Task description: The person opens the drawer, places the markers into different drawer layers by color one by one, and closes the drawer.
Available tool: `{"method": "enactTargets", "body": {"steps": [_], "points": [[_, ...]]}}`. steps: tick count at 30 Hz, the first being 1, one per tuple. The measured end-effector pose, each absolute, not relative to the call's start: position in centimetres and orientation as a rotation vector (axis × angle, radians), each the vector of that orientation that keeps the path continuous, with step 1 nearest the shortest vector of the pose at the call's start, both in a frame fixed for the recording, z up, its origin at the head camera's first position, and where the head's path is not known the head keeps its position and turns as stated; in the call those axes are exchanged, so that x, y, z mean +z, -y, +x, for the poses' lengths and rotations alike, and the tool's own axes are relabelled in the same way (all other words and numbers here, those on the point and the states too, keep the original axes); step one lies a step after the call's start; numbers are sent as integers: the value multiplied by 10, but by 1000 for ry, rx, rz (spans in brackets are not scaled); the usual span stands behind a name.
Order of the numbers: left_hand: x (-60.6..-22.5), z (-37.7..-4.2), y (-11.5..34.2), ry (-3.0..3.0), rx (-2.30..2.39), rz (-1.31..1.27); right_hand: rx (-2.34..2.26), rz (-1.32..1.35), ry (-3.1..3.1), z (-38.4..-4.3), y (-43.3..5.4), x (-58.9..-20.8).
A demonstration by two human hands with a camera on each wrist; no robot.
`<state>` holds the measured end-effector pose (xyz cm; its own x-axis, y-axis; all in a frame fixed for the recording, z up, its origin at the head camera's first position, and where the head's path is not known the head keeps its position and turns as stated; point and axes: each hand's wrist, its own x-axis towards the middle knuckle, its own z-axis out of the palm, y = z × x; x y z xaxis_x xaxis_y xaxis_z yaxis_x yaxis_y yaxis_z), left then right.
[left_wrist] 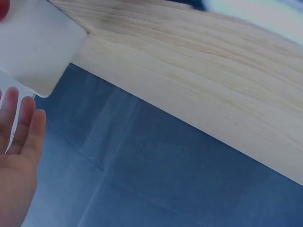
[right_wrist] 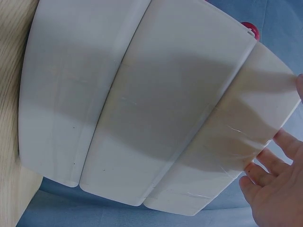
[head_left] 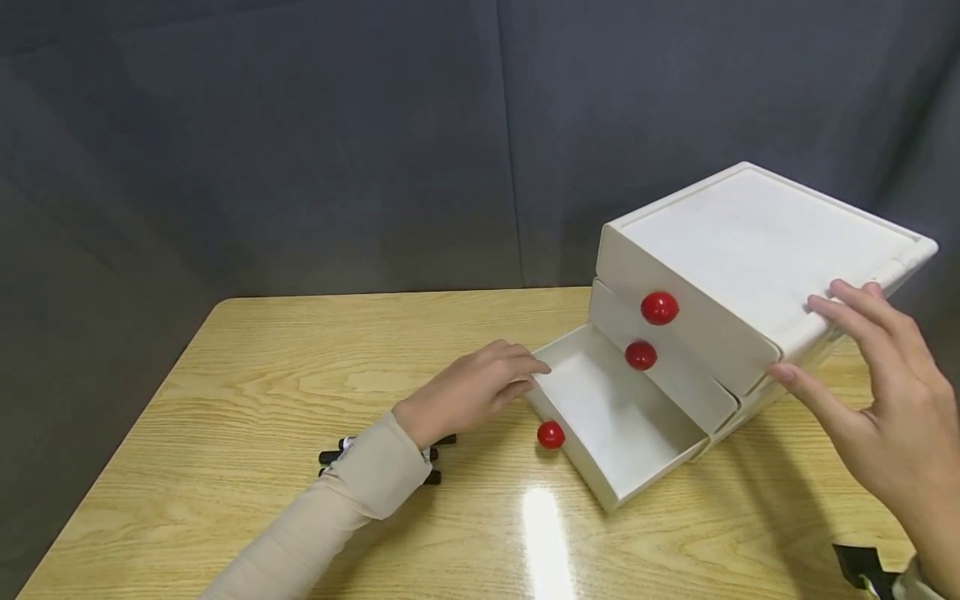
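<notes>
A white drawer cabinet with red round knobs stands at the right of the table. Its lowest drawer is pulled out, and the bare white floor inside shows. The two upper drawers are closed. My left hand has its fingertips at the left front corner of that drawer; in the left wrist view its fingers look straight. My right hand touches the cabinet's top right edge with spread fingers, thumb near the front corner. The right wrist view shows these fingertips against the cabinet's side.
Several black markers lie on the wooden table, partly hidden under my left forearm. A small black object sits by my right wrist. Dark cloth hangs behind the table.
</notes>
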<state>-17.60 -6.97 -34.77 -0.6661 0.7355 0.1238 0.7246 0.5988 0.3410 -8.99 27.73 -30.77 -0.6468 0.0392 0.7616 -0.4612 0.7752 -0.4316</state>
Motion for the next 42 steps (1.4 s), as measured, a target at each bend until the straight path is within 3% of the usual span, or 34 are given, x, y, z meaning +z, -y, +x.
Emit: {"method": "enactTargets", "body": {"steps": [42], "points": [[-359, -139, 162, -2900, 702, 843, 811, 319, 2144, -95, -287, -314]]}}
